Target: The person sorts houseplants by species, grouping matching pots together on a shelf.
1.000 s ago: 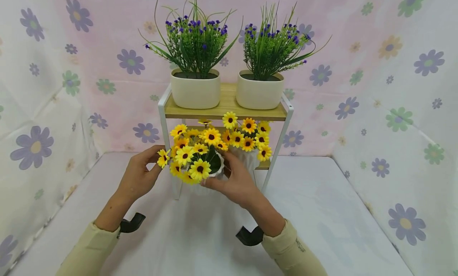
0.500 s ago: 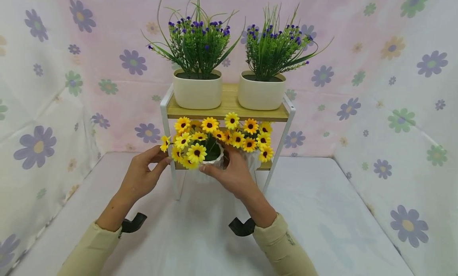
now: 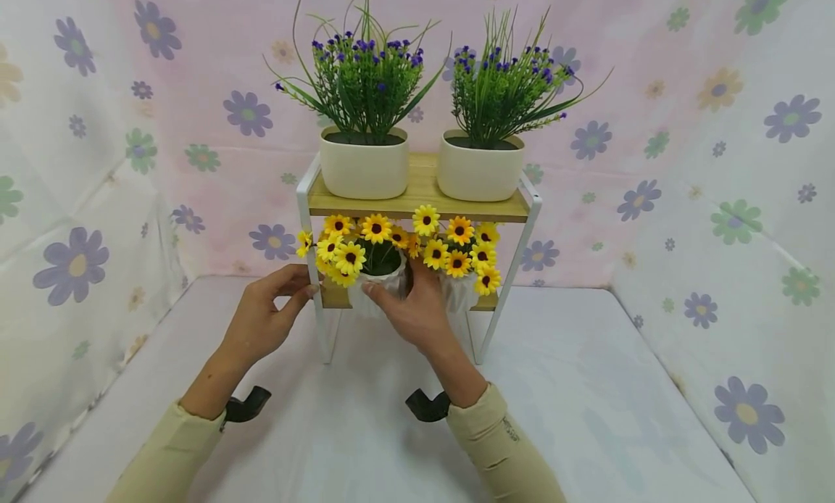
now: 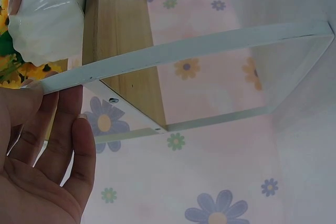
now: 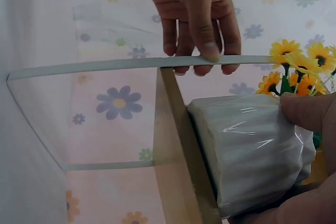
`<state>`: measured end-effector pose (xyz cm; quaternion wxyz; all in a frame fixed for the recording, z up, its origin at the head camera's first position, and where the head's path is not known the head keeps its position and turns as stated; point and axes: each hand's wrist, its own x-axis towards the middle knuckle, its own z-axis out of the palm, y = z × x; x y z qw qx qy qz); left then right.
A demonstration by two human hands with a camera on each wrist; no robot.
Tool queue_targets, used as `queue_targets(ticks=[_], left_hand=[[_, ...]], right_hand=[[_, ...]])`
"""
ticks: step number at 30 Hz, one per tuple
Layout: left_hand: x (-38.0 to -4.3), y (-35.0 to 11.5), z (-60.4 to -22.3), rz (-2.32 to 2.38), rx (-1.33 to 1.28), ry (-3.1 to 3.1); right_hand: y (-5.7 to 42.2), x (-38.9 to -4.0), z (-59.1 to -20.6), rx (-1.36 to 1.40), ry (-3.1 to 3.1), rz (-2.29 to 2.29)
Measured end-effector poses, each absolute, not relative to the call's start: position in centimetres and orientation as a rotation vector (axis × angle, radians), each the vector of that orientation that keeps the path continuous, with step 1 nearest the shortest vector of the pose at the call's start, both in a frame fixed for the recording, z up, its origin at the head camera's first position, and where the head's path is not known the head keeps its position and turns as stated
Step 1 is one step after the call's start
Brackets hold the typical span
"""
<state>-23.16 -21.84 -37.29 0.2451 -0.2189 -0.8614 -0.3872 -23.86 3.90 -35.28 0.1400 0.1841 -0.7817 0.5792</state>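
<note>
In the head view, my right hand (image 3: 417,307) grips a white ridged pot (image 5: 252,156) of yellow artificial sunflowers (image 3: 349,258), thumb in front. The pot is at the front of the lower wooden board (image 3: 337,298) of a two-tier plant stand; its base is at or very close to the board in the right wrist view. My left hand (image 3: 264,311) pinches the stand's white metal side frame (image 4: 173,51), thumb on one side and fingers on the other. Close by on the right, a second white pot (image 3: 462,294) holds similar sunflowers (image 3: 457,263).
On the stand's upper board (image 3: 424,180) stand two cream planters, the left planter (image 3: 364,169) and the right planter (image 3: 481,171), with grass and purple flowers. The stand is on a white-covered table (image 3: 587,387). Flower-print cloth (image 3: 678,148) surrounds it.
My right hand has moved the sunflower pot up and back onto or against the lower board. My left hand has shifted slightly along the side frame, still holding near the same spot.
</note>
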Motion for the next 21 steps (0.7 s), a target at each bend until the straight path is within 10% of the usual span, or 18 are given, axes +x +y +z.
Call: queue_targets(ticks=[21], left_hand=[[-23.0,-21.9,-37.3,-1.06,-0.591,-2.35]], right_hand=[[4.2,-23.3,-37.1,0.699,-2.189,1.369]])
